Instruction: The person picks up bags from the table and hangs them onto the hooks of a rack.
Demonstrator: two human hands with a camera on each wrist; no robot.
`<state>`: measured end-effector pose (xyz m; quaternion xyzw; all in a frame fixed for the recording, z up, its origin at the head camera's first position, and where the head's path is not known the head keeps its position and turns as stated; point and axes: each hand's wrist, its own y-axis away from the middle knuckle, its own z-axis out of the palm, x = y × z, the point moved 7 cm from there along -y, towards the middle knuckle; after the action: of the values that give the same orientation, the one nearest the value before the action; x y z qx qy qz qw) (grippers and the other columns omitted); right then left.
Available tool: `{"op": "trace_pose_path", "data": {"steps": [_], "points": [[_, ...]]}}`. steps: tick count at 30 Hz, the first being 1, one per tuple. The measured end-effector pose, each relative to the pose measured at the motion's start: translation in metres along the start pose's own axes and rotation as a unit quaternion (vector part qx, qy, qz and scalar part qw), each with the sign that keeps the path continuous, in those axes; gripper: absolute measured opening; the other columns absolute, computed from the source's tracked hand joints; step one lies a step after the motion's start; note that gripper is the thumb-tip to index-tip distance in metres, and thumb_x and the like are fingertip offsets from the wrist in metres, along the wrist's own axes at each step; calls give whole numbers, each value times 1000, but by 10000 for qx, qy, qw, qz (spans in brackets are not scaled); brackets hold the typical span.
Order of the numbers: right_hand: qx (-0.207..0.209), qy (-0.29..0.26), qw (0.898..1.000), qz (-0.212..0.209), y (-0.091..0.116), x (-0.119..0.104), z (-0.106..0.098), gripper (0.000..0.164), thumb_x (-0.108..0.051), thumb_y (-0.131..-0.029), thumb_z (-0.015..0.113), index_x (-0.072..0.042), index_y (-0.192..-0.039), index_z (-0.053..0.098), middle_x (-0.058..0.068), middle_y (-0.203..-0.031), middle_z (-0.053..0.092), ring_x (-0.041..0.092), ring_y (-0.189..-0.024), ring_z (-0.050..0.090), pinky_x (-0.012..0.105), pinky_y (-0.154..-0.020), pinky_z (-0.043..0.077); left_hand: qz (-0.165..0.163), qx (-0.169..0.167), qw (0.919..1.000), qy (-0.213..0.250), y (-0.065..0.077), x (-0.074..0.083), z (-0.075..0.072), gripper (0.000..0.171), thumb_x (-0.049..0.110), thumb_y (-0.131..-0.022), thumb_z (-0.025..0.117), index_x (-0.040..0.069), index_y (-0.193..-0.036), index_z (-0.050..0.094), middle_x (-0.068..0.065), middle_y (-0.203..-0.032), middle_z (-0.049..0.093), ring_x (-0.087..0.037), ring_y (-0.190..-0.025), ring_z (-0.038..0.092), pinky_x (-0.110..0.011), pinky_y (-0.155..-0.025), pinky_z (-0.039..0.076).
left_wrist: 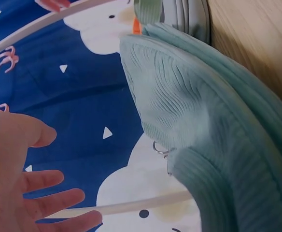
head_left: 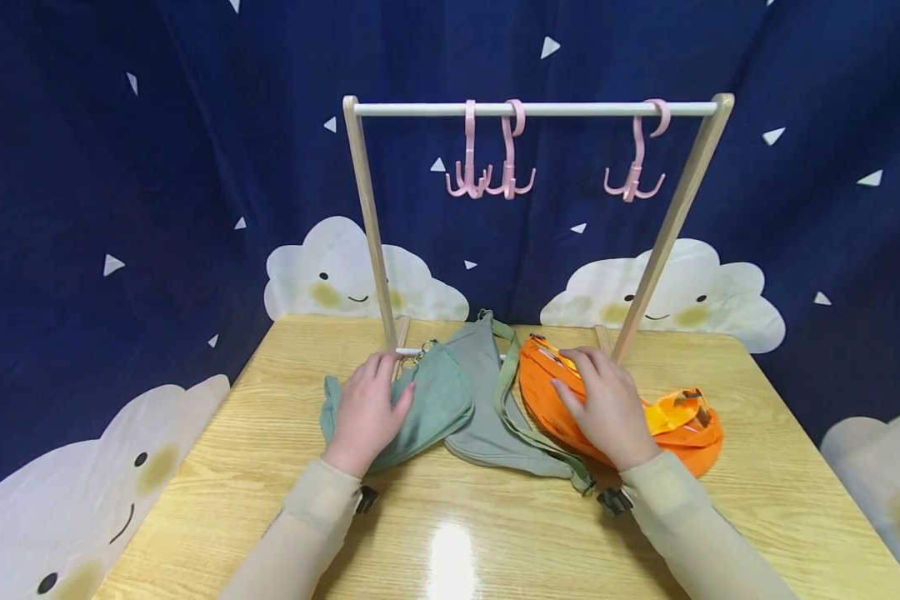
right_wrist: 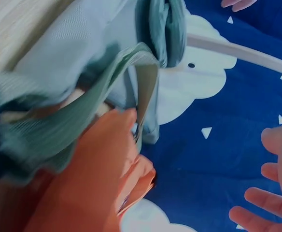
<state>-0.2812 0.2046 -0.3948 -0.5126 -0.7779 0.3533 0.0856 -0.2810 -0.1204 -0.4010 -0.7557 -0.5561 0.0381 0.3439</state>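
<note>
Two hands, fingers parted and gripping nothing: left hand (head_left: 371, 408) over a teal bag (head_left: 444, 392), right hand (head_left: 607, 408) over an orange bag (head_left: 546, 390). Between these, one grey bag (head_left: 482, 421) with green strap (head_left: 504, 379), all lying on a wooden table (head_left: 780, 475). Behind, one rack (head_left: 671, 229), its white bar (head_left: 570, 109) carrying three pink hooks (head_left: 633, 179).
</note>
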Motion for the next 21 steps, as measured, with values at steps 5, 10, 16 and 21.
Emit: {"op": "trace_pose_path", "data": {"steps": [5, 10, 16, 21], "points": [[-23, -79, 9998, -196, -10, -14, 4, 43, -24, -89, 81, -10, -127, 66, 15, -122, 64, 35, -107, 65, 58, -86, 50, -70, -140, 9999, -55, 4, -7, 0, 47, 26, -94, 75, 1, -131, 61, -18, -121, 66, -40, -108, 66, -54, -91, 54], [-191, -52, 9992, -344, -19, -27, 8, 43, -25, -92, 78, -8, -129, 65, 15, -124, 64, 35, -111, 64, 57, -91, 52, -92, -343, 9991, -240, 9, -11, 1, 45, 29, -93, 76, -1, -126, 64, -18, -116, 67, -39, -102, 67, -54, -88, 54], [-394, -129, 9982, -441, -28, -40, 16, 44, -25, -94, 76, -5, -131, 64, 16, -126, 63, 35, -115, 63, 59, -96, 50, -120, -774, 9962, -394, 16, -14, 7, 46, 34, -92, 78, -2, -119, 65, -17, -110, 69, -37, -97, 67, -51, -84, 56], [-428, -210, 9976, -495, -33, -50, 23, 42, -26, -95, 75, -6, -130, 64, 15, -126, 63, 34, -114, 63, 58, -96, 51, -199, -1018, 9935, -462, 20, -20, 15, 48, 34, -91, 80, -3, -117, 66, -17, -106, 68, -36, -92, 68, -49, -82, 57]]}}
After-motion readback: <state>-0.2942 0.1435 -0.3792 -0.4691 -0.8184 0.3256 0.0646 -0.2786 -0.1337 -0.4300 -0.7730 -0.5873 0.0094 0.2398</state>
